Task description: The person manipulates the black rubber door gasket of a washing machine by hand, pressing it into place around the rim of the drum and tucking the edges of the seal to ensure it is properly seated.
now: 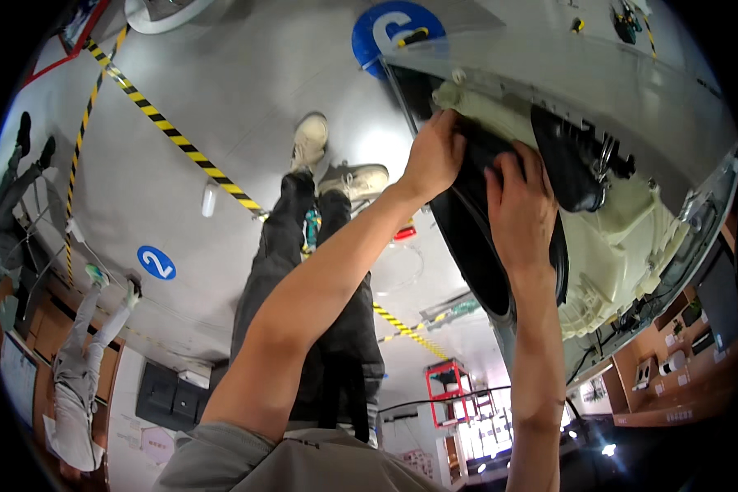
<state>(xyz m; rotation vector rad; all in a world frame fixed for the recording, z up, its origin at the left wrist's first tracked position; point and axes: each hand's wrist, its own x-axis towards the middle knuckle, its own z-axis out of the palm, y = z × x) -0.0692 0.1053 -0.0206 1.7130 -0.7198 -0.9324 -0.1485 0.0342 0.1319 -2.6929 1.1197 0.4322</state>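
A large black round part (476, 246) sits against a cream plastic tub (623, 246) inside a grey metal appliance casing (631, 90). My left hand (433, 157) reaches to the upper edge of the black part, with its fingers curled in between that edge and the cream tub. Just to the right, my right hand (521, 209) lies on the same part, fingers hooked over its rim. A second black moulded piece with a metal clip (578, 160) sits on the tub right of my right hand. What lies behind the black part is hidden.
The view is tipped over, with the grey floor (221, 107) above. On it run yellow-black tape (180, 139) and blue round markers (156, 262). My own legs and pale shoes (324, 160) stand beside the casing. Other people (78, 369) are at the left. A red frame cart (451, 385) stands below.
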